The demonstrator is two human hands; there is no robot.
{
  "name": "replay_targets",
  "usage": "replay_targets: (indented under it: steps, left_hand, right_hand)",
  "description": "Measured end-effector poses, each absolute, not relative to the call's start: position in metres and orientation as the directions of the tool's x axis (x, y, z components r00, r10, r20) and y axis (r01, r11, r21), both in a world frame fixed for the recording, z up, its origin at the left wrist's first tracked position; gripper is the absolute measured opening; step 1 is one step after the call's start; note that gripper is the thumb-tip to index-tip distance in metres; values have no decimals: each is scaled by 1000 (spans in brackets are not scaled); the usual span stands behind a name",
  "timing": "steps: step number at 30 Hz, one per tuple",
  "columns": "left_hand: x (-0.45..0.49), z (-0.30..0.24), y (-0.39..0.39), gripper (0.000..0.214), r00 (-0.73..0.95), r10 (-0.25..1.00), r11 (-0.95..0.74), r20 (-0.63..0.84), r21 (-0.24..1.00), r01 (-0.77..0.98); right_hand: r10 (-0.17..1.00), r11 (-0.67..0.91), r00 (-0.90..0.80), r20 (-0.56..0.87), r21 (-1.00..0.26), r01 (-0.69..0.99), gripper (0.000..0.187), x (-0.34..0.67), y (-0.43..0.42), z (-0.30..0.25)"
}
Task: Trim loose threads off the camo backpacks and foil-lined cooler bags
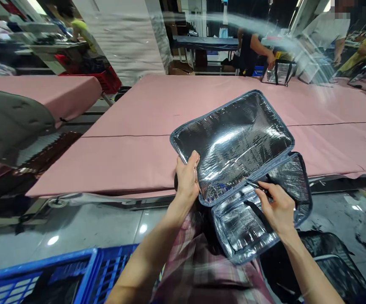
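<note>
Head view: a foil-lined bag (239, 230) is being held open over the lap, with its lid (233, 135) being propped up just ahead of both hands. The left hand (187, 177) is being kept closed around the lid's near left corner. The right hand (276, 207) is being pinched shut on a thin dark piece (260, 185) at the bag's rim; what it is cannot be told. A black strap (258, 215) is being crossed beneath the right hand. A pink surface (132, 126) is being seen beyond both hands, and blue crates (75, 270) below the left hand.
</note>
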State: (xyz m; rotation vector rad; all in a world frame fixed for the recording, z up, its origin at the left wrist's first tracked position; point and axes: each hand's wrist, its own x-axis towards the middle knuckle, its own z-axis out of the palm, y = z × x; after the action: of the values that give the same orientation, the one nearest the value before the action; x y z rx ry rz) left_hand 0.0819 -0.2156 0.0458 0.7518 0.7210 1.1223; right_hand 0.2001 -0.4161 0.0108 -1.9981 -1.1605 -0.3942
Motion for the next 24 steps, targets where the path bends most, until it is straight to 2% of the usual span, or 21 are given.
replay_targets:
  steps: [8, 14, 16, 20, 24]
  left_hand:
    - [84, 44, -214, 35, 282, 952, 268, -121, 776, -571]
    - [84, 42, -215, 34, 281, 952, 272, -123, 765, -584]
    - [84, 42, -214, 33, 282, 951, 277, -130, 761, -586]
    - [85, 41, -213, 36, 297, 945, 296, -139, 754, -587]
    - [83, 44, -214, 36, 299, 944, 292, -141, 780, -554]
  right_hand:
    - [662, -246, 453, 598, -397, 884, 14, 168, -410, 9]
    - [653, -333, 464, 599, -323, 886, 14, 159, -405, 6]
    - [641, -335, 519, 566, -403, 852, 15, 160, -407, 4]
    - [614, -279, 687, 388, -708, 649, 20, 165, -409, 3]
    - [672, -160, 595, 440, -698, 698, 24, 163, -392, 14]
